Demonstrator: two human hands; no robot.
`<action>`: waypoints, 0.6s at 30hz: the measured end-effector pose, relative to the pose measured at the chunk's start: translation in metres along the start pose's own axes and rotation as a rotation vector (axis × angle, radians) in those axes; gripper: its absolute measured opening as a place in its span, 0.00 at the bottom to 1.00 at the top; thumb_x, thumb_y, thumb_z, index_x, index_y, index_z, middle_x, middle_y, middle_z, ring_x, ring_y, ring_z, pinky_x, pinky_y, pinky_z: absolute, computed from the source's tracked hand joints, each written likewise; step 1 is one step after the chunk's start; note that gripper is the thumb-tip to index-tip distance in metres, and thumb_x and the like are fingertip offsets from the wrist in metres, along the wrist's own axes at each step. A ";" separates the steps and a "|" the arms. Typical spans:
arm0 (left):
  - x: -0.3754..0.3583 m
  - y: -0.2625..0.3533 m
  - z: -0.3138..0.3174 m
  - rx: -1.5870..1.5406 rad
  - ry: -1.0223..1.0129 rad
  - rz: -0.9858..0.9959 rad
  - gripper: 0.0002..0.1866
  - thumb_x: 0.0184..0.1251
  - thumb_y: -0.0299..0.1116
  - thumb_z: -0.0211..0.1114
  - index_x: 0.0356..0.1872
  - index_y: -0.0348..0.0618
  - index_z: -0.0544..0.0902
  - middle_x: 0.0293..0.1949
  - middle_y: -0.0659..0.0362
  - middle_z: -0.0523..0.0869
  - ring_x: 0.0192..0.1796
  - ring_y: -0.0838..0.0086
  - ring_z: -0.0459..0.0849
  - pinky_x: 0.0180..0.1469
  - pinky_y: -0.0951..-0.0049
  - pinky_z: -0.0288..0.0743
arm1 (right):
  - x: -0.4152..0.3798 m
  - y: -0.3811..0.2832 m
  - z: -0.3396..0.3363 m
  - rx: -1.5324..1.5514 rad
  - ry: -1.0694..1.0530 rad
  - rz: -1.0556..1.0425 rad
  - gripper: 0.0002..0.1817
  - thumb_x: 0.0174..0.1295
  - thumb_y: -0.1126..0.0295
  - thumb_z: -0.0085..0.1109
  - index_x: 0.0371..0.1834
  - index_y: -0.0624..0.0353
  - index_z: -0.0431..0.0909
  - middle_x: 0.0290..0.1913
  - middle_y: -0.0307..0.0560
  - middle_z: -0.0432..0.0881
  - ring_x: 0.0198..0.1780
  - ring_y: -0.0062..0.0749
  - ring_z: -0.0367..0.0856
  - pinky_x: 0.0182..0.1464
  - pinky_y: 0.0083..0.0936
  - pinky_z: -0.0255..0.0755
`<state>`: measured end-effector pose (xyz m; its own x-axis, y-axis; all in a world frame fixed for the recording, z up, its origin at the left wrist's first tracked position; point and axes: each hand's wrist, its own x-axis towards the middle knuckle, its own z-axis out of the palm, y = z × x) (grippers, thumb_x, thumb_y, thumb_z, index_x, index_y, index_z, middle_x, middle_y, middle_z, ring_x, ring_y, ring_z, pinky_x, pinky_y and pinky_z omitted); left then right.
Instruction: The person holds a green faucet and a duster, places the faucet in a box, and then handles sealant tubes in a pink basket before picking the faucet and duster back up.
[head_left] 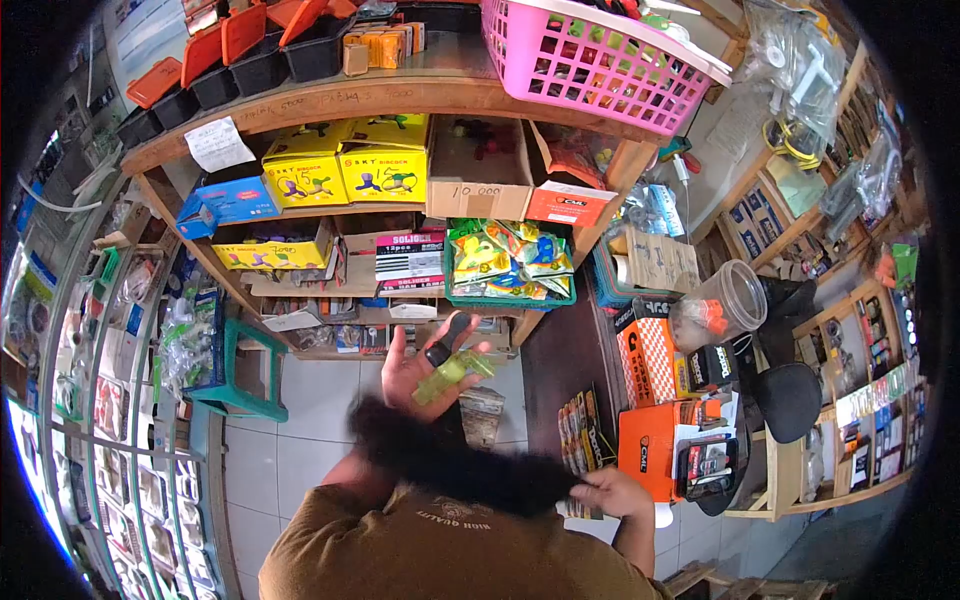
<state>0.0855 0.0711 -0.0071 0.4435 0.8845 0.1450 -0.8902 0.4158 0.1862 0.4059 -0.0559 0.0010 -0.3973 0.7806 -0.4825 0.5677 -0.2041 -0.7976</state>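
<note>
My left hand (400, 378) is palm up in front of the shelves, its fingers partly curled. On it rests a translucent yellow-green plastic tap (452, 374) with a black handle. A fluffy black duster (470, 462), blurred by motion, stretches across my chest and over my left forearm. Its right end is in my right hand (615, 490), fingers closed round it. Ahead of the left hand, a green basket (510, 298) full of colourful packets sits on a lower shelf.
Yellow bibcock boxes (383, 172) and an open carton (480, 200) line the shelf ahead. A pink basket (610, 70) overhangs the top shelf. At right are an orange box (645, 450) and clear jar (735, 300); a green stool (250, 370) stands left.
</note>
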 end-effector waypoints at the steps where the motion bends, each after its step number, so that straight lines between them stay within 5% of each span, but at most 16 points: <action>1: -0.001 0.001 0.004 -0.020 0.021 -0.004 0.37 0.65 0.63 0.40 0.64 0.44 0.64 0.67 0.55 0.62 0.66 0.56 0.63 0.67 0.49 0.51 | 0.001 0.009 -0.001 0.024 0.088 0.102 0.18 0.63 0.58 0.55 0.28 0.64 0.78 0.17 0.43 0.73 0.20 0.19 0.66 0.24 0.23 0.64; 2: 0.005 -0.001 0.003 0.026 -0.125 0.103 0.35 0.67 0.60 0.40 0.64 0.44 0.65 0.65 0.55 0.66 0.66 0.56 0.62 0.67 0.50 0.51 | -0.001 0.004 -0.003 0.021 0.084 0.099 0.18 0.63 0.58 0.55 0.28 0.64 0.78 0.17 0.43 0.73 0.20 0.19 0.66 0.24 0.23 0.64; 3: 0.003 -0.003 -0.002 -0.099 0.051 0.123 0.34 0.67 0.59 0.39 0.64 0.45 0.65 0.64 0.54 0.68 0.67 0.57 0.62 0.68 0.51 0.51 | -0.004 -0.006 -0.006 0.121 0.139 0.144 0.18 0.63 0.59 0.55 0.28 0.65 0.77 0.17 0.41 0.72 0.21 0.19 0.66 0.25 0.22 0.64; 9: -0.005 0.009 0.013 0.068 0.002 0.025 0.40 0.64 0.65 0.40 0.66 0.43 0.62 0.66 0.54 0.64 0.67 0.59 0.61 0.67 0.56 0.53 | 0.007 0.001 -0.010 0.080 0.024 -0.005 0.18 0.64 0.60 0.55 0.26 0.66 0.75 0.18 0.33 0.71 0.22 0.17 0.66 0.25 0.21 0.63; 11: -0.004 0.009 0.001 -0.273 0.002 0.049 0.42 0.64 0.66 0.36 0.69 0.43 0.56 0.69 0.53 0.59 0.67 0.57 0.61 0.66 0.55 0.55 | 0.008 -0.002 -0.008 0.311 0.192 0.097 0.18 0.64 0.60 0.55 0.26 0.67 0.76 0.18 0.34 0.72 0.22 0.16 0.66 0.25 0.20 0.63; 12: -0.002 0.012 -0.007 -0.079 -0.025 0.025 0.42 0.64 0.66 0.36 0.69 0.43 0.55 0.68 0.52 0.59 0.67 0.56 0.60 0.65 0.54 0.55 | 0.009 0.000 -0.009 0.309 0.190 0.097 0.18 0.64 0.60 0.55 0.26 0.67 0.76 0.18 0.34 0.72 0.22 0.16 0.66 0.25 0.20 0.63; 14: -0.003 0.010 0.008 0.009 -0.001 0.042 0.41 0.63 0.66 0.38 0.68 0.43 0.58 0.67 0.52 0.62 0.66 0.57 0.62 0.65 0.53 0.55 | 0.011 0.003 -0.010 0.162 0.046 0.114 0.18 0.63 0.60 0.56 0.24 0.66 0.76 0.17 0.34 0.72 0.21 0.17 0.67 0.25 0.20 0.64; 18: -0.001 0.013 0.003 -0.038 0.030 0.055 0.40 0.63 0.66 0.40 0.65 0.41 0.62 0.65 0.51 0.65 0.66 0.57 0.64 0.65 0.52 0.56 | 0.008 -0.014 -0.007 0.166 0.102 0.072 0.20 0.63 0.60 0.57 0.20 0.65 0.74 0.16 0.34 0.71 0.20 0.17 0.67 0.24 0.20 0.64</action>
<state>0.0741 0.0746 -0.0020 0.3913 0.9118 0.1246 -0.9166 0.3739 0.1418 0.3998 -0.0424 0.0111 -0.2796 0.8145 -0.5083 0.4624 -0.3497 -0.8148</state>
